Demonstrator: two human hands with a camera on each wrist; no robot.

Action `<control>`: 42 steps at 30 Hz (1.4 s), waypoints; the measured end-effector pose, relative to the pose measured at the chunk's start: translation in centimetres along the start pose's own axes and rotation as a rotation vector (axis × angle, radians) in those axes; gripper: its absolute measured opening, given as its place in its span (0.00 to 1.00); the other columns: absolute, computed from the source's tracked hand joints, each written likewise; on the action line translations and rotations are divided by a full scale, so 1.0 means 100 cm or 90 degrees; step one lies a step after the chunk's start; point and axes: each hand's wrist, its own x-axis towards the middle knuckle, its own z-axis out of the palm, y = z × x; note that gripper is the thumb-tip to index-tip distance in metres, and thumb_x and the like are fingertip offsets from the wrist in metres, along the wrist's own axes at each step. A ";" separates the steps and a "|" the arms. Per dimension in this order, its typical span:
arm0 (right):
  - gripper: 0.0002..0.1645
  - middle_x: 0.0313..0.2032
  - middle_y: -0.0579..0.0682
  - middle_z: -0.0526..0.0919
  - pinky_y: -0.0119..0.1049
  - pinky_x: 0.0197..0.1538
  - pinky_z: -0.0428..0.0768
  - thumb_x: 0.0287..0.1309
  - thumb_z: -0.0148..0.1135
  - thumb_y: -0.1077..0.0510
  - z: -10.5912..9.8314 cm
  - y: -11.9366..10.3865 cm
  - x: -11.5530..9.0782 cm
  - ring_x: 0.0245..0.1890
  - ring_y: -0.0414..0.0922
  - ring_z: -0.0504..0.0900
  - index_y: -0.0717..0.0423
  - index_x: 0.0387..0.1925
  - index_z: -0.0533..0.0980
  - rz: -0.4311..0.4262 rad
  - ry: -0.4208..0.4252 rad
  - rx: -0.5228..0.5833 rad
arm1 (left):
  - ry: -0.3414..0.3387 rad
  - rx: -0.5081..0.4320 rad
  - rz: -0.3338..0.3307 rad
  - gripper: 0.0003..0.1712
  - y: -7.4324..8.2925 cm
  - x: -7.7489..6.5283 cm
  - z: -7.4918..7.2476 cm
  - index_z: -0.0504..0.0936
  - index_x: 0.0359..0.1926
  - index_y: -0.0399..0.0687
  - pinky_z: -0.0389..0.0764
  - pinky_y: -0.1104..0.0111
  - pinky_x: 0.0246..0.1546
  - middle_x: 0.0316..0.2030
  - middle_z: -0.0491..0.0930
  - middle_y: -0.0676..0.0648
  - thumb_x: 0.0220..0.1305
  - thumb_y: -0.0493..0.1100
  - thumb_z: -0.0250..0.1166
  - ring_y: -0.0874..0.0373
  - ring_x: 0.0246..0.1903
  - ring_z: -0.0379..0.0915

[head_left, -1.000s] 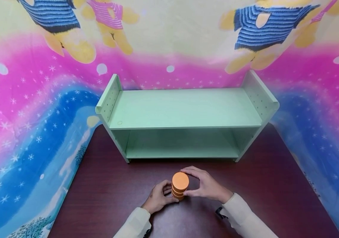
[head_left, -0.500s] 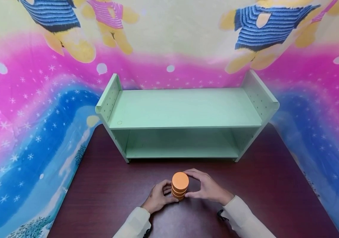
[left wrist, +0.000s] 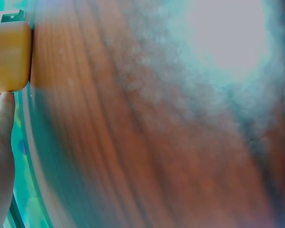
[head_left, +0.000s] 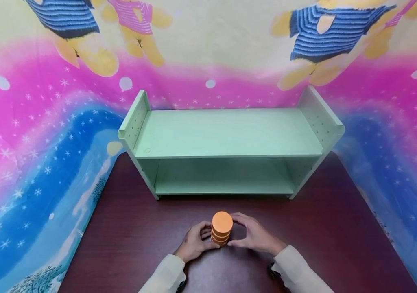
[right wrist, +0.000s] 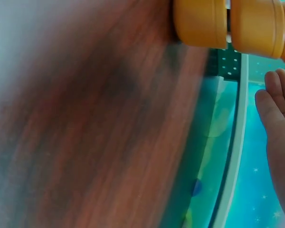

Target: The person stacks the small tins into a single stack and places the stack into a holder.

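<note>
Stack [head_left: 222, 222]: orange, round, made of several pieces; standing upright on the counter [head_left: 127, 248], near the middle, in front of the shelf [head_left: 230, 132] and between both hands.
Joints in stack: shown as bands below the flat top in the head view; in the right wrist view, a narrow dark gap beside the lowest piece.
Left hand [head_left: 193, 243]: curled round the lower part of the stack, with thumb at the near side and fingers at the far side; in the left wrist view, touching the lowest piece with a fingertip.
Right hand [head_left: 257, 237]: spread just beside the stack, with thumb and fingers apart; in the right wrist view, clear of the pieces.
Sleeves [head_left: 166, 273]: pale, on both arms, with something black showing at each wrist.
Shelf: pale green, two-tiered, with small holes in the side panels; standing at the back of the counter.
Counter: dark reddish brown, glossy near the front.
Backdrop [head_left: 208, 61]: printed pink and blue, with snowflakes and figures in striped tops.
</note>
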 end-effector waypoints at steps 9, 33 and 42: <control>0.40 0.57 0.45 0.79 0.46 0.61 0.78 0.48 0.81 0.51 0.007 0.006 -0.004 0.59 0.45 0.77 0.56 0.62 0.74 0.013 -0.010 0.009 | -0.003 -0.006 0.011 0.30 0.002 -0.001 -0.001 0.77 0.51 0.36 0.79 0.69 0.56 0.51 0.80 0.41 0.47 0.28 0.79 0.46 0.54 0.79; 0.39 0.55 0.46 0.80 0.43 0.62 0.77 0.45 0.82 0.58 0.024 0.016 -0.011 0.58 0.45 0.77 0.59 0.60 0.75 0.062 0.013 0.017 | -0.003 -0.012 -0.005 0.31 0.000 0.000 -0.001 0.77 0.53 0.37 0.80 0.66 0.56 0.52 0.80 0.42 0.46 0.27 0.78 0.47 0.55 0.78; 0.39 0.55 0.45 0.80 0.42 0.63 0.77 0.46 0.81 0.57 0.028 0.018 -0.012 0.58 0.44 0.77 0.59 0.60 0.75 0.075 0.009 0.026 | -0.005 -0.005 0.020 0.31 0.000 -0.002 0.000 0.77 0.52 0.37 0.80 0.67 0.56 0.51 0.80 0.42 0.46 0.29 0.80 0.48 0.54 0.78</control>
